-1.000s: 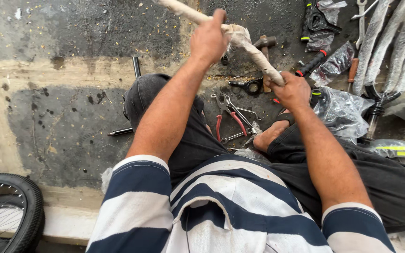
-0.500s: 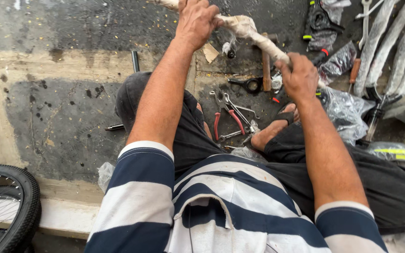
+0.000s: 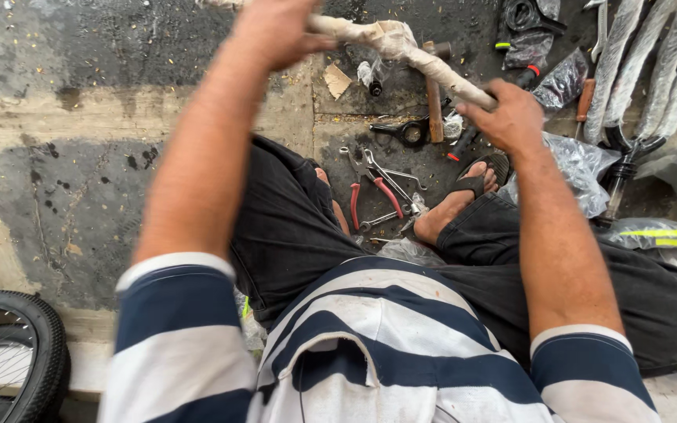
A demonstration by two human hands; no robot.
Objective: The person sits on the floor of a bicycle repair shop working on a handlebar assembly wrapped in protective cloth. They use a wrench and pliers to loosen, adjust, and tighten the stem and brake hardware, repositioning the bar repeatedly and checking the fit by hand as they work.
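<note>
Both hands hold a paper-wrapped bar (image 3: 421,59) above the floor (image 3: 56,180): the left hand (image 3: 280,31) gripping its upper end, the right hand (image 3: 511,117) closed round the lower end. Wrapping covers most of it. Pliers (image 3: 370,184) lie below.

Red-handled pliers (image 3: 371,193), hammer (image 3: 434,102), bicycle wheel (image 3: 9,356).

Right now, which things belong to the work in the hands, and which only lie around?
In hand:
- paper-wrapped bar
- left hand, closed on its upper part
- right hand, closed on its lower end

Lying about:
- red-handled pliers
- hammer
- scissors
- bicycle wheel
- plastic bags
</note>
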